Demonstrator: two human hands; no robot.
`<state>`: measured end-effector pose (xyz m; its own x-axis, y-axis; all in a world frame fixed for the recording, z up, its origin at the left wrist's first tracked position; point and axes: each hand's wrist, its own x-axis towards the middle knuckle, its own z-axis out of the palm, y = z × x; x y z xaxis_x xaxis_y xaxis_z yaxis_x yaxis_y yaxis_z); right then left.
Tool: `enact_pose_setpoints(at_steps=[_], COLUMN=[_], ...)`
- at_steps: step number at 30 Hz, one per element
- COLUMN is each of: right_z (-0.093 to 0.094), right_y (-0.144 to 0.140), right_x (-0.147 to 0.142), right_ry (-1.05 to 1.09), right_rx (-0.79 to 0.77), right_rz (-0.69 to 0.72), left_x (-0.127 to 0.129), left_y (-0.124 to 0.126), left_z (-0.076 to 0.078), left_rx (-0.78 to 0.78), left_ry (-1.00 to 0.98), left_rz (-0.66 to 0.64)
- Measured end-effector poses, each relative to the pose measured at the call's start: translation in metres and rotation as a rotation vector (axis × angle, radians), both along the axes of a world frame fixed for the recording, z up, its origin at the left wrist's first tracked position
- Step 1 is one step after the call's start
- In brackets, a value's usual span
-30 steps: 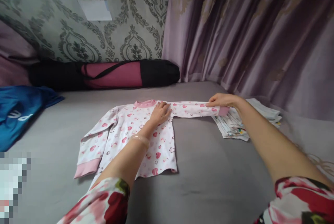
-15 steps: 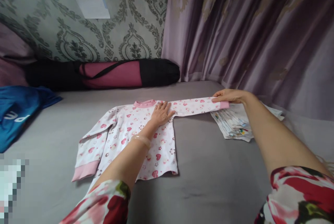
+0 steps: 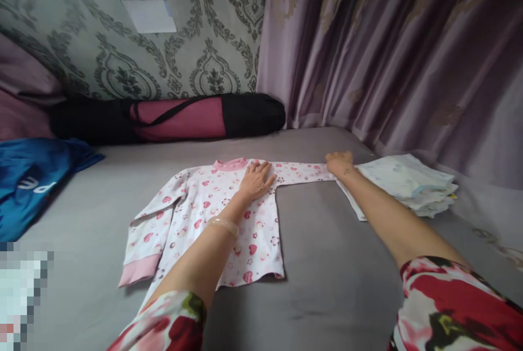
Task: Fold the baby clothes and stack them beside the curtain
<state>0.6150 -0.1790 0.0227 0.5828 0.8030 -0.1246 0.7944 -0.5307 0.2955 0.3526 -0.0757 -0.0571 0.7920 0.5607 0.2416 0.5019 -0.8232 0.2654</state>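
Note:
A small white long-sleeved shirt [image 3: 204, 204] with pink hearts and pink trim lies flat on the grey bed sheet [image 3: 327, 253]. My left hand [image 3: 257, 179] rests palm-down on it near the collar, fingers apart. The shirt's right sleeve [image 3: 302, 172] stretches out to the right. My right hand [image 3: 339, 163] is closed over the end of that sleeve and hides the pink cuff. The other sleeve hangs down at the left, its pink cuff [image 3: 139, 270] showing.
A folded stack of light clothes [image 3: 408, 182] lies just right of my right hand. A black and pink roll bag [image 3: 183, 116] lies along the wall. A blue garment [image 3: 28, 182] is at the left. Purple curtains [image 3: 388, 56] hang at the right.
My right hand has come a little leftward and down with the sleeve end, off the folded stack; the pink cuff is now hidden under it. My left hand stays on the shirt.

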Motion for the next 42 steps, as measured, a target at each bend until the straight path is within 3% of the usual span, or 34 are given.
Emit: enact_pose_setpoints(at_steps=[4,7,10,12,16,23,31,36,42], right_z=[-0.013,-0.015,-0.025,-0.037,-0.058,-0.062,-0.051,-0.056,-0.066], right_y=[-0.001,0.002,0.011,0.018,0.021,0.001,-0.022,-0.021,-0.021], right_x=[-0.018,-0.043,-0.085,-0.114,-0.147,-0.119,-0.072,-0.063,-0.07], right_ry=[-0.163,-0.196,0.07,0.345,0.615,0.489,0.406,0.312,0.234], right_rx=[-0.072,0.023,0.238,0.329,0.363,0.255,0.178,0.211,0.303], right_rz=[-0.026,0.093,0.384,0.502,0.442,0.323,0.004,-0.197,-0.176], left_x=[0.002,0.004,0.004,0.004,0.005,0.006,0.006,0.007,0.007], left_y=[0.0,0.001,0.0,0.0,0.0,-0.001,-0.002,0.0,0.001], left_z=[-0.002,-0.003,-0.002,0.0,0.0,-0.001,0.003,0.0,0.014], left_rx=[0.011,0.01,0.011,0.016,0.022,0.009,-0.005,-0.03,-0.176], left_ry=[0.068,0.094,0.116,0.151,0.212,0.174,0.179,0.191,0.203], left_rz=[-0.008,0.0,0.009,0.018,0.044,0.074,0.071,0.07,0.04])
